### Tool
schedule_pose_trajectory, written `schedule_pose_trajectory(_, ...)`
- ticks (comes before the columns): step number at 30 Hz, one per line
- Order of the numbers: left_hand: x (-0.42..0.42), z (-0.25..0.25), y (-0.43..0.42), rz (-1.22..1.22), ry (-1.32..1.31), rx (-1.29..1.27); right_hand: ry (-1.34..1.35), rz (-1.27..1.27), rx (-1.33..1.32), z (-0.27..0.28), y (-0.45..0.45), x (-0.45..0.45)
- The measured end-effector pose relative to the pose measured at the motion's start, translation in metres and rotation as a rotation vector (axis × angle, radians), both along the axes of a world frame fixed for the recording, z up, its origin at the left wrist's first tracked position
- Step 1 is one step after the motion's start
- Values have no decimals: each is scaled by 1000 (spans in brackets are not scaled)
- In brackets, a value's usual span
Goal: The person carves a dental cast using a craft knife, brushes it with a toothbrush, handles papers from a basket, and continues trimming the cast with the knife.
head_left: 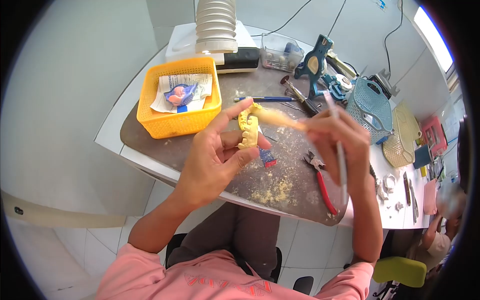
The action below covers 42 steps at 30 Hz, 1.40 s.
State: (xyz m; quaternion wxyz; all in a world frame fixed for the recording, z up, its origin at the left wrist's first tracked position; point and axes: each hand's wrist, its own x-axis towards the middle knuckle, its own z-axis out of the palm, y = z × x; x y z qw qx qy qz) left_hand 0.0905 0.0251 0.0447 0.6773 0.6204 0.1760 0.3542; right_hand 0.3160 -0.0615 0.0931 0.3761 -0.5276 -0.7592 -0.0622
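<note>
My left hand [212, 157] holds a yellow plaster dental model [249, 131] between thumb and fingers, its row of teeth facing left. My right hand [342, 142] grips a brush, whose tan bristles [272, 118] touch or nearly touch the model; the brush is smeared by motion. A thin silvery tool [342, 172] also runs through the right hand, pointing down; its kind is unclear. Below lies yellow plaster dust [272, 192] on the dark mat. Red-handled cutting pliers [322, 185] rest beneath the right hand. A small blue and red object [267, 157] is partly hidden behind the left fingertips.
A yellow basket [178, 125] with paper and a pink piece on blue wrap stands left. Behind are a ribbed suction hose [216, 25], a clear box [281, 52] and a teal articulator [316, 62]. Blue [369, 107] and cream baskets [401, 135] stand right. Another person sits far right.
</note>
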Motion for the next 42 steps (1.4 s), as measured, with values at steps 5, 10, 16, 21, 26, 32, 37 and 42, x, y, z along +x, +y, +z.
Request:
schedule_pose_trajectory(5,-2,-1,-2,44,0,17,-118,-227,-1,-5,11,5)
schedule_pose_trajectory(10,0,0,4,-40,-21,-39,57,-311,9,6,2,5)
schedule_pose_trajectory(16,25,40,29,-238,-119,-85,87,-256,72,10,-5,8)
schedule_pose_trajectory(21,52,55,52,-348,-74,-59,108,-242,136,12,-5,17)
schedule_pose_trajectory(26,65,40,56,-383,1,-48,59,-191,156,6,0,24)
schedule_pose_trajectory(32,60,28,60,-360,-125,-270,-162,-168,-96,32,-19,53)
schedule_pose_trajectory(37,59,28,58,-460,-130,-368,-3,-219,115,17,-2,42)
schedule_pose_trajectory(42,57,28,54,-403,-67,-297,-79,-165,-95,16,-8,45)
